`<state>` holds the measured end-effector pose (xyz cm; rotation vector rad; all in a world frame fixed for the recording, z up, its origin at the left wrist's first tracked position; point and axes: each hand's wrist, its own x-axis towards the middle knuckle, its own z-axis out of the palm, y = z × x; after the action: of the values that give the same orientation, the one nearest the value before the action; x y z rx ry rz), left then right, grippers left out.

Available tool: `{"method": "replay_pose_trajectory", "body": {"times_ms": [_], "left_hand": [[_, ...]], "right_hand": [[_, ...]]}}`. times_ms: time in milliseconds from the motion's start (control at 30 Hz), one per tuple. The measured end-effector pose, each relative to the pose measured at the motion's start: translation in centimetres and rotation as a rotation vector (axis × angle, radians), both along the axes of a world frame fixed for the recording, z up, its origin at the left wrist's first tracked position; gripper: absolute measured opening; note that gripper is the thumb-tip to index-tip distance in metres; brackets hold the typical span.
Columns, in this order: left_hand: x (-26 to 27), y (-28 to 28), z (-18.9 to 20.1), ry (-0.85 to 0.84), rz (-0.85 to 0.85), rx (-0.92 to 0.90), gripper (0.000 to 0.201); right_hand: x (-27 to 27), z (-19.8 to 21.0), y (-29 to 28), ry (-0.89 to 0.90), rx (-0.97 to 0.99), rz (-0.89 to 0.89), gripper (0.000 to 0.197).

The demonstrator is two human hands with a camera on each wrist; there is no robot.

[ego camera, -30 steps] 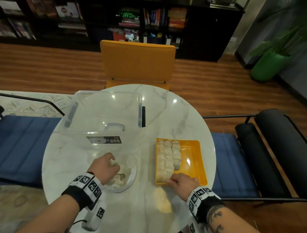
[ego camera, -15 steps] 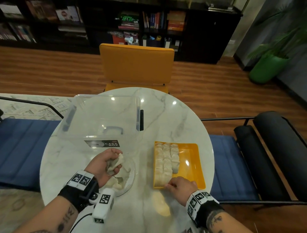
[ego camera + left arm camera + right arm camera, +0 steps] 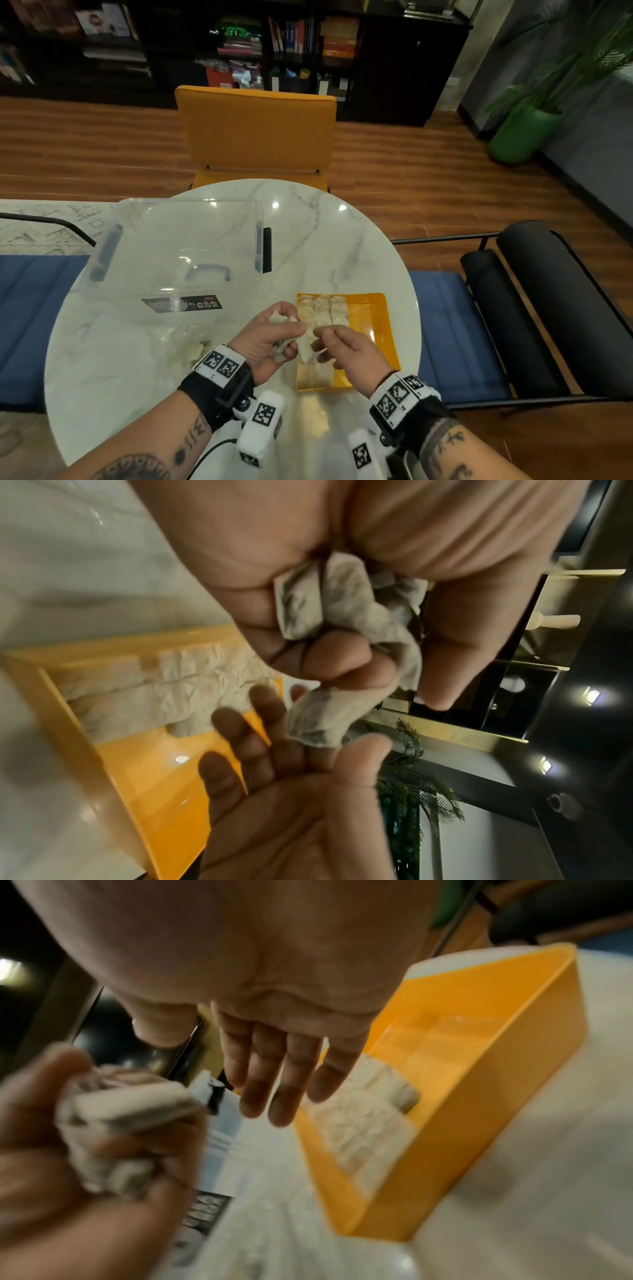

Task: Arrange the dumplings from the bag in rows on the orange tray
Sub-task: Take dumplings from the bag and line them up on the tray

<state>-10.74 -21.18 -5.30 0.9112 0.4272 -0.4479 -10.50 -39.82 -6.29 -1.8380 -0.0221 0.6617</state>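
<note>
My left hand [image 3: 287,330] hovers at the left edge of the orange tray [image 3: 375,325] and grips several pale dumplings [image 3: 278,319] in a curled fist; the left wrist view shows them bunched [image 3: 342,610] in the palm. My right hand [image 3: 330,339] is just beside it, over the tray. Its palm is turned up and its fingers [image 3: 274,1085] are straight and hold nothing. The right thumb lies close to the lowest dumpling. Rows of dumplings [image 3: 322,308] fill the tray's left part. The clear bag [image 3: 186,346], with more dumplings inside, lies to the left on the table.
A large clear plastic box [image 3: 178,246] labelled CASA BOX takes up the far left of the round marble table [image 3: 325,246]. The tray's right half is bare orange. An orange chair stands beyond the table, with blue seats at both sides.
My left hand came out of the bag with a handful of dumplings and moved right to the tray. My right hand left the tray's near edge and rose to meet it, palm up.
</note>
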Motion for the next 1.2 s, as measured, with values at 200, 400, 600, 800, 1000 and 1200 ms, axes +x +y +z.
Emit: {"method": "replay_pose_trajectory", "body": {"times_ms": [200,400,600,800,1000,1200], "left_hand": [[1.1,-1.0,0.1,-0.024,0.005,0.031,0.034],[1.7,-0.9,-1.3,0.079,0.148,0.147,0.023],[2.1,-2.6,-1.3,0.023,0.015,0.383,0.020],[2.6,-2.7,-2.0,-0.136,-0.190,0.632,0.013],[2.4,-2.9,-2.2,-0.257,-0.368,0.852,0.015],[2.8,-2.6,-2.9,-0.287,-0.357,0.940,0.009]], "right_hand": [[1.2,0.8,0.3,0.036,0.170,-0.071,0.015],[2.6,1.0,-0.7,-0.042,0.203,-0.231,0.022],[3.3,0.2,-0.8,-0.192,0.134,-0.327,0.028],[2.6,-0.5,-1.1,-0.188,0.107,-0.270,0.027],[3.2,-0.3,-2.1,-0.266,-0.085,-0.109,0.028],[3.7,-0.4,-2.5,-0.298,-0.091,-0.084,0.005]]}}
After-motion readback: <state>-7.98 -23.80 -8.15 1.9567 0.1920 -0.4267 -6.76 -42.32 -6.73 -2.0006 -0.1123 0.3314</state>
